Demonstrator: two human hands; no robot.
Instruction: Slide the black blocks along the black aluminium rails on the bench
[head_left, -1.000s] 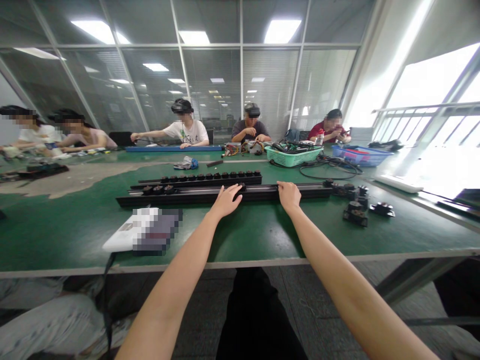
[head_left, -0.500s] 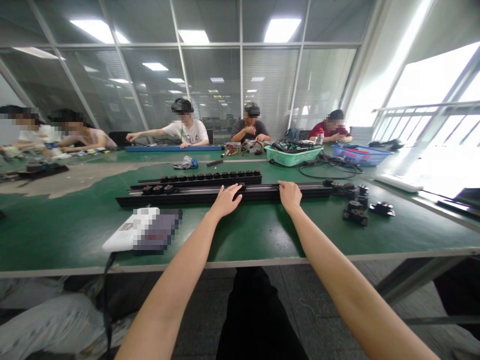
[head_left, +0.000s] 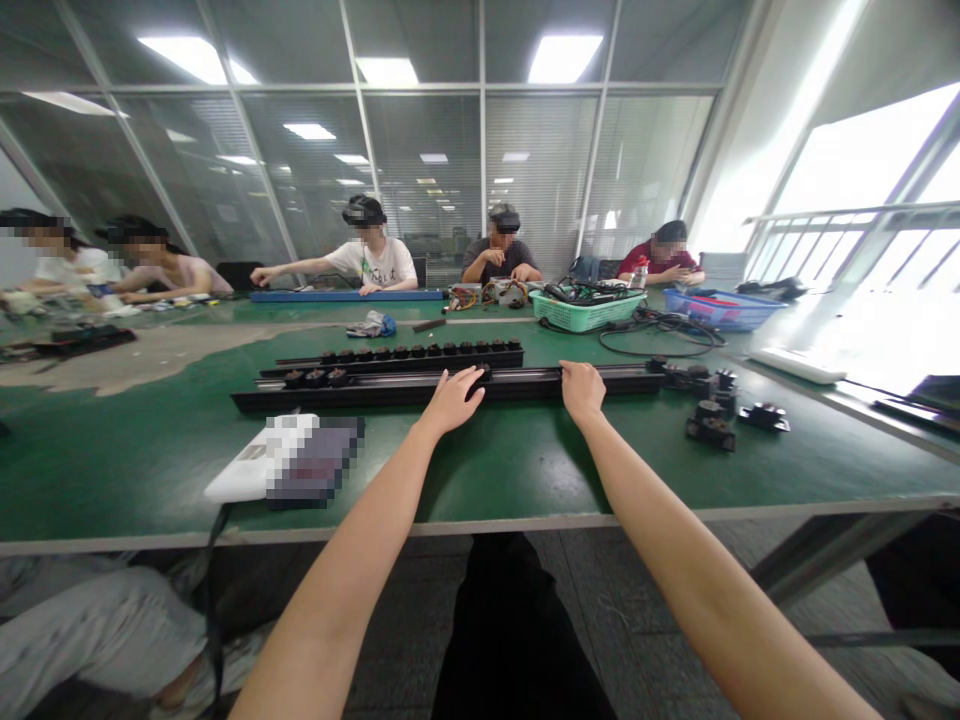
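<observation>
The left hand (head_left: pixel 452 402) lies curved over the black metal rail (head_left: pixel 360 394), and the right hand (head_left: pixel 582 390) rests on it with fingers pressed together; set wide apart, they perhaps steady the rail on the green bench (head_left: pixel 112 470), just beside a second rail with black knobs (head_left: pixel 397 357)

Green bench mat (head_left: pixel 510 470) gives the right hand (head_left: pixel 583 390) room to pass on the near side of the black rail (head_left: pixel 600 380); a second, studded rail (head_left: pixel 397 358) seemingly bars reach beyond

- My left hand (head_left: pixel 452 402) and right hand (head_left: pixel 581 390) lie on a long rail (head_left: pixel 517 384) on the workbench (head_left: pixel 112 470)
- A second rail (head_left: pixel 397 358) lies just behind it
- Small fittings (head_left: pixel 709 425) lie to its right
- A blurred packet (head_left: pixel 285 460) lies before it, leftward
- A basket (head_left: pixel 586 312) sits farther back, rightward
</observation>
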